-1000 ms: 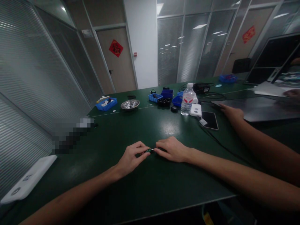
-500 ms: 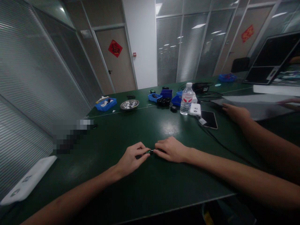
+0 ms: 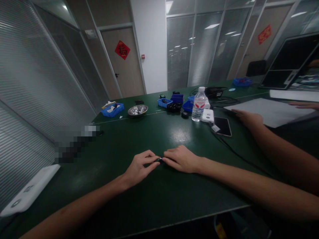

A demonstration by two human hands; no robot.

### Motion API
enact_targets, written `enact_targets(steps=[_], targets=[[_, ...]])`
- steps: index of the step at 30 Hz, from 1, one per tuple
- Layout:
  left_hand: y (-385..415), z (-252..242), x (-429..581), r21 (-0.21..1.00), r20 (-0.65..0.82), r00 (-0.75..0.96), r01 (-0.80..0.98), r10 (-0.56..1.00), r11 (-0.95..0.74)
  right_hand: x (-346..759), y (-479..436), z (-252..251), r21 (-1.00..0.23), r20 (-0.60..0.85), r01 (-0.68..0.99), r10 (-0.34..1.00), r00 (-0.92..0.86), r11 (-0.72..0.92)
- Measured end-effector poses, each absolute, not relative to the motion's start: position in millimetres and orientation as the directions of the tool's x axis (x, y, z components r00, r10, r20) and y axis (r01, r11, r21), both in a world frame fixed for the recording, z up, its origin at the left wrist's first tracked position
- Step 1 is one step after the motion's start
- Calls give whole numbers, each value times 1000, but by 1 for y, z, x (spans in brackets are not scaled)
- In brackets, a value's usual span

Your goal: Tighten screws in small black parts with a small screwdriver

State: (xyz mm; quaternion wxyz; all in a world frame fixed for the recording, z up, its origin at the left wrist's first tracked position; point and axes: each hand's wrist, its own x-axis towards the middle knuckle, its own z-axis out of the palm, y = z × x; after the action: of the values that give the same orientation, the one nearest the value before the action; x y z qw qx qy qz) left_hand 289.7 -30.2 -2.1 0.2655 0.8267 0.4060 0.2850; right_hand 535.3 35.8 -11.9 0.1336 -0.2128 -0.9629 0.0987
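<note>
My left hand (image 3: 139,166) pinches a small green piece like a circuit board (image 3: 158,160) between thumb and fingertips, low over the table's near middle. A bright silvery end of it points right. My right hand (image 3: 180,159) rests on the table with its fingers drawn together, and its fingertips meet that silvery end. Whatever lies under the right fingers is hidden, and the piece is too small for me to make out fully.
On the green table (image 3: 112,149) stand a water bottle (image 3: 198,105), a metal bowl (image 3: 137,110), a blue tray (image 3: 112,111) and a phone (image 3: 222,126). A black cable (image 3: 239,156) runs past my right arm. At right, another person's hand (image 3: 246,118) touches a white sheet (image 3: 271,111).
My hands stay nearly in place; the small piece has turned slightly between the fingertips. The other person's white sheet now lies flatter, and that person's hand has shifted slightly left.
</note>
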Motion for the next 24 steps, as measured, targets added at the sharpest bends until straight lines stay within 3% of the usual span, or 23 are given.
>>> enact_targets(steps=[12,24], targets=[[-30,-8,290,640,282,443,574,851,-511,534,39,-14,-220,224,389,434,-873,895],[-30,-11,289,591,216,550,585,807,-556,533,33,-11,-175,206,380,411,-888,908]])
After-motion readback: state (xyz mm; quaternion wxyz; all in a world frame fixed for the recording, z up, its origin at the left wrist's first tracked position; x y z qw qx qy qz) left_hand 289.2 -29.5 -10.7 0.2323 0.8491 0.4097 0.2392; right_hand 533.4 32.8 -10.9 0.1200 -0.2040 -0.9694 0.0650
